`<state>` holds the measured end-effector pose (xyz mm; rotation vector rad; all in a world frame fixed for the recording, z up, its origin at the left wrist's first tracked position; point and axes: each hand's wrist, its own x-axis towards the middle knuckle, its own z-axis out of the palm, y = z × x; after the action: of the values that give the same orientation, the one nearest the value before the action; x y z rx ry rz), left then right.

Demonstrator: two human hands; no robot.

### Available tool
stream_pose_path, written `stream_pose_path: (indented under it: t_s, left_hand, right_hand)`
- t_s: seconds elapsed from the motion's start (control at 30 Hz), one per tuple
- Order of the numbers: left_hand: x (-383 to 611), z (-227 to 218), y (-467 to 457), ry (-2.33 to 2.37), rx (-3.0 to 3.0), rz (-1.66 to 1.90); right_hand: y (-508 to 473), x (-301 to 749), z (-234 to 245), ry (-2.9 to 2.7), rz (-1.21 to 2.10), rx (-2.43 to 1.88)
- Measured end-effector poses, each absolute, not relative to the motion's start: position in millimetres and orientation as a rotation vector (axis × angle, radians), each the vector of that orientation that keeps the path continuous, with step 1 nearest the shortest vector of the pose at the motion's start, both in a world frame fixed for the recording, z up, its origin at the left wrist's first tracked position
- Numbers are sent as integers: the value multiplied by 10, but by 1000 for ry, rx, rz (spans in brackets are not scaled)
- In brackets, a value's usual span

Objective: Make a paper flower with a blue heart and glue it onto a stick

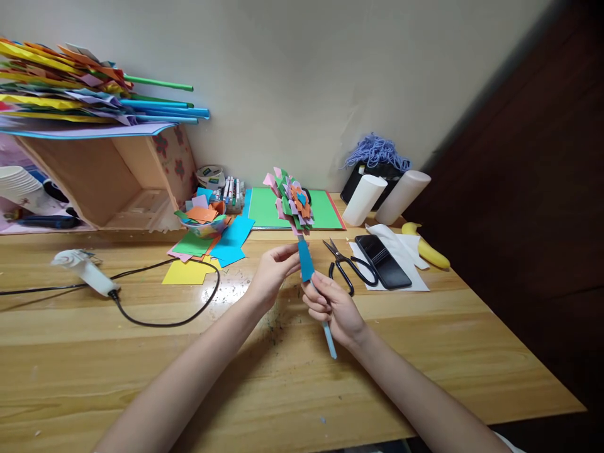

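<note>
A paper flower (297, 200) with layered pink, green, purple and orange petals and a small blue centre stands nearly upright in front of me, slightly tilted. My right hand (336, 307) is closed around its light blue stem (329, 340), whose lower end sticks out below the fist. A darker blue paper leaf (306, 261) lies along the stem above that hand. My left hand (274, 274) pinches at the left side of the leaf and stem, its fingertips partly hidden behind the leaf. Black-handled scissors (340, 258) lie open just right of the flower.
A white glue gun (85, 269) and its black cable lie at left. Paper scraps (231, 242) surround a filled bowl (202, 223). Behind are a green sheet (267, 207) and white rolls (365, 200). A phone (383, 262) and banana (431, 253) are at right; paper flowers (70, 82) top a box (175, 167).
</note>
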<state>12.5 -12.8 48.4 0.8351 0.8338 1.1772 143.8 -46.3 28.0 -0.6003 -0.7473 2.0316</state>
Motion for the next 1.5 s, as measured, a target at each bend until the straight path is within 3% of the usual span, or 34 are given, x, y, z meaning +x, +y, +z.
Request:
stream_pose_path:
  t_s: [0.17,0.37,0.7,1.5]
  left_hand:
    - [142,527,-141,916,891,1189]
    - [149,505,-133,972,1011,1271]
    - [201,475,-146,991,1003,1300]
    - [225,493,-205,936,1034,1365]
  right_hand:
    - [-476,1398,248,-942,1897,-677]
    - [-477,1379,149,-1280,1258,-1070]
    - [-492,1427,125,-1470,772,-1331]
    - [-538,1375,69,-1694,264,-1245]
